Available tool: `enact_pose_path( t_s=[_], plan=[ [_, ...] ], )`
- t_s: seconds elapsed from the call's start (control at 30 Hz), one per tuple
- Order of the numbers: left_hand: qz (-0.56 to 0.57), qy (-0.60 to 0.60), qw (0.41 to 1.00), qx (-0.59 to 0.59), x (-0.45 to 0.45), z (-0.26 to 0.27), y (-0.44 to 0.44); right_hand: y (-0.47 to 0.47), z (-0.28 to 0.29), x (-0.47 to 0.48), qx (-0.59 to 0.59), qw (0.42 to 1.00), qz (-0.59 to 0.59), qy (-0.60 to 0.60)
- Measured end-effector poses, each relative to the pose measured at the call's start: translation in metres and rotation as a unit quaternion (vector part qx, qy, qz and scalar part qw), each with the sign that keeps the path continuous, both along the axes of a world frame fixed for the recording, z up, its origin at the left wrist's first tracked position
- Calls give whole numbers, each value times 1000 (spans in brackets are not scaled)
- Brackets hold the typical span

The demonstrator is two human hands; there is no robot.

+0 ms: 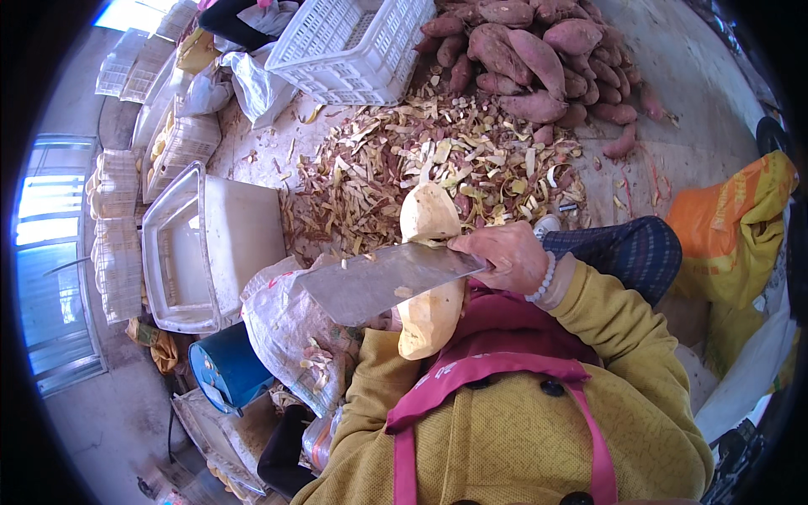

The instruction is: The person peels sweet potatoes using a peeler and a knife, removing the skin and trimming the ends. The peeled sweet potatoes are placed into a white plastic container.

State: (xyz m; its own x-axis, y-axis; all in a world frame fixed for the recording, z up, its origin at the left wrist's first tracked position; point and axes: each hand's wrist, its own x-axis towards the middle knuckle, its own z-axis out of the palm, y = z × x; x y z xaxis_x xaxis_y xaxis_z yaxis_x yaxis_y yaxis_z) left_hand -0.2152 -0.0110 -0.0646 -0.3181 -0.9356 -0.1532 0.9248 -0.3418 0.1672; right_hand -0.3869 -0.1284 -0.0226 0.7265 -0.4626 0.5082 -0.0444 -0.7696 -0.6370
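Observation:
My right hand (pixel 505 252), with a beaded bracelet at its wrist, is closed on the grip of a broad cleaver (pixel 391 278). The blade lies flat across a peeled pale sweet potato (pixel 432 312), whose upper part shows a dark cut beside the blade's edge. My left hand (pixel 392 320) is mostly hidden beneath the blade and the sweet potato; a little of it shows by the root's lower part. Small pale scraps cling to the blade. Beyond the sweet potato, peelings (pixel 372 170) cover the floor.
Unpeeled sweet potatoes (pixel 536 63) are piled at the top, beside a white plastic crate (pixel 353 63). At the left stand a white tub (pixel 243 221), a blue bucket (pixel 230 366) and crates (pixel 183 145) with pale pieces. An orange and yellow sack (pixel 713 221) lies at the right.

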Motion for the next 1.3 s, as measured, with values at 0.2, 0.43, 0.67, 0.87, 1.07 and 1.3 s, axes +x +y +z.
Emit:
enact_pose_path(
  t_s=[0.2,0.43,0.67,0.87,1.07,1.3],
  plan=[
    [-52,170,982,-65,-5,-7,-1,12,21,12,229,965,-71,-104],
    [-47,-47,989,-129,-1,20,-9,13,40,-7,311,950,-3,-41],
    [-217,-714,665,39,-17,92,-14,24,46,-15,-97,991,-21,91],
    [-86,-351,932,-17,-14,93,-17,32,60,-7,253,966,-43,27],
    [-231,-60,958,-161,-3,58,-39,34,72,2,338,939,38,-54],
    [-130,8,987,-92,-7,35,-28,46,89,0,-175,981,83,-9]
  ],
)
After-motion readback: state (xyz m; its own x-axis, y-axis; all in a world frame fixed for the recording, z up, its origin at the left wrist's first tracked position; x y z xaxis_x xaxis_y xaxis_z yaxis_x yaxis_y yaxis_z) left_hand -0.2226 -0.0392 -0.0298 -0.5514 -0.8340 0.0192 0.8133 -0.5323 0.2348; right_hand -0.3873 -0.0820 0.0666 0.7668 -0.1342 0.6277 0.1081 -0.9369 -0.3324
